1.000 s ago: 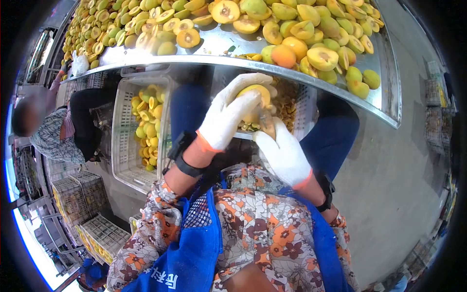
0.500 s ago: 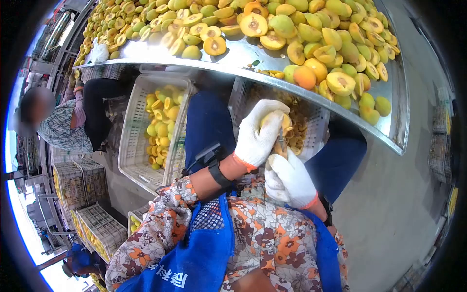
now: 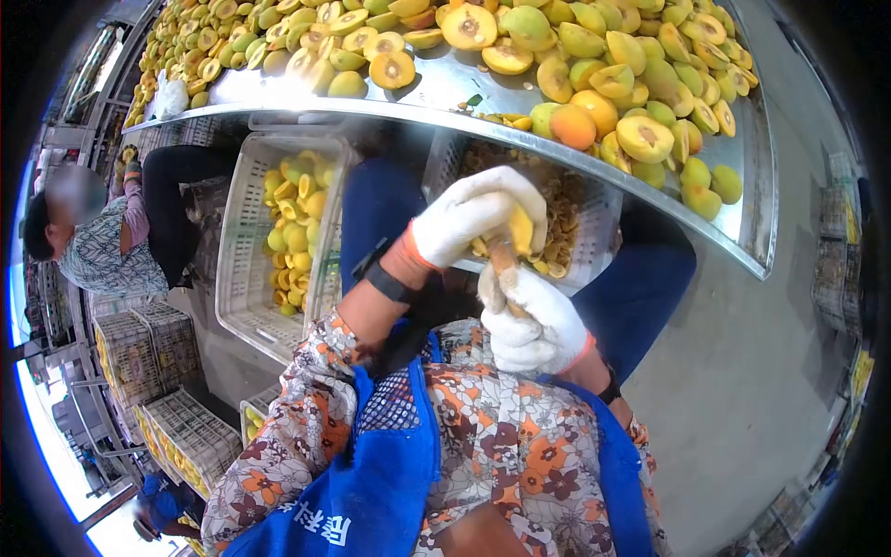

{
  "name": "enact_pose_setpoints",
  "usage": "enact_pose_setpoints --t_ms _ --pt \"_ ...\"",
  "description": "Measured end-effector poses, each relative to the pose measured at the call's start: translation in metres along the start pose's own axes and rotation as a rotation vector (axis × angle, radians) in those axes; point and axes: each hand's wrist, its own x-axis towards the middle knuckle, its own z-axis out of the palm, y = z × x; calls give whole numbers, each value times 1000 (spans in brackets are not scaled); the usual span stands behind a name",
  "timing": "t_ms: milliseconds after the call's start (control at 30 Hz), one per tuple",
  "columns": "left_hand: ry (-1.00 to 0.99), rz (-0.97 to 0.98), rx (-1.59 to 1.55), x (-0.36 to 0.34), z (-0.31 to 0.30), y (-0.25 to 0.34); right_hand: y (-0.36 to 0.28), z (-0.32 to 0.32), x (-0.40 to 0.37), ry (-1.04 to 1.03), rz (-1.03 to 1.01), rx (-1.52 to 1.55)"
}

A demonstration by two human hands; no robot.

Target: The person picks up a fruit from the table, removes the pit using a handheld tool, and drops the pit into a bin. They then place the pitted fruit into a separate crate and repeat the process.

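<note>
My left hand [image 3: 478, 215], in a white glove, is closed around a yellow peach half [image 3: 521, 229] above the crate of scraps. My right hand [image 3: 536, 323], also gloved, grips a small tool with a wooden handle [image 3: 502, 256]. The tool points up against the peach; its metal end is hidden by the fruit and fingers. Ahead of both hands, a metal table [image 3: 436, 100] bears a heap of cut peaches [image 3: 644, 137], many with pits showing.
Between my knees stands a crate [image 3: 601, 243] of peach scraps. A white crate [image 3: 243, 237] holding yellow peach halves is to the left. Further left a co-worker [image 3: 116, 241] sits near stacked crates [image 3: 148, 348]. The table's metal edge [image 3: 668, 215] runs just beyond my knees.
Both hands have shifted slightly left. My left hand has turned over the peach, and the tool's metal part, visible before, is now hidden. The co-worker's head has moved a little.
</note>
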Motion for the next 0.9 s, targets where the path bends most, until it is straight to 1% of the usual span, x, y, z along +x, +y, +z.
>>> enact_pose_setpoints --t_ms 33,67,133,167,200,233,267,300,333,367,400,467,500,533,567,600,633,667,700,733,767,800,833,867,900 --pt "-110 64 63 2 -7 4 2 0 1 -27 50 28" --pt "-103 64 59 -1 -5 6 1 2 1 -24 56 30" --pt "94 89 63 -6 -2 9 -5 9 3 34 31 -48" --pt "276 240 156 -7 -5 7 -6 12 4 30 36 -49" --pt "454 256 -142 -8 -7 9 -6 15 3 115 23 -200" --pt "551 239 -248 -18 -23 24 -5 16 2 201 9 -349" --pt "858 265 -89 -27 -48 26 -4 13 0 200 11 -350" --pt "853 255 734 -52 -85 40 -3 2 -2 358 -28 -509" --pt "992 149 602 -61 -88 62 -3 -9 -3 511 -71 -671" --pt "1022 -52 1116 -75 -110 72 -5 -19 -6 557 -24 -643" --pt "949 -137 1808 -77 -119 86 -5 -15 -5 657 -21 -666" --pt "999 -34 1940 -60 -126 95 -4 -21 -1 653 -7 -641" --pt "1024 144 1780 -43 -134 93 -5 -20 3 641 1 -650" --pt "1000 87 1542 -21 -132 93 -5 -17 6 681 15 -722" --pt "961 20 1630 -1 -138 90 -4 -13 9 715 32 -798" --pt "915 -17 1672 17 -147 84 -5 -8 12 694 53 -813" --pt "884 -84 1849 33 -166 69 -5 -3 14 735 30 -887" --pt "814 -259 1833 46 -159 77 -5 -1 15 778 5 -960" --pt "811 -315 1784 57 -161 76 -3 -7 15 818 -17 -923" --pt "809 -267 1764 61 -149 79 2 -23 13 851 -101 -979" --pt "814 -100 1669 63 -147 72 3 -23 12 867 -129 -957" --pt "787 25 1772 61 -138 68 3 -24 11 885 -162 -935" --pt "802 137 1709 57 -129 62 4 -37 9 913 -179 -963" --pt "813 252 1642 51 -114 58 3 -33 11 905 -173 -971" --pt "856 353 1506 41 -93 57 3 -22 12 893 -209 -948"
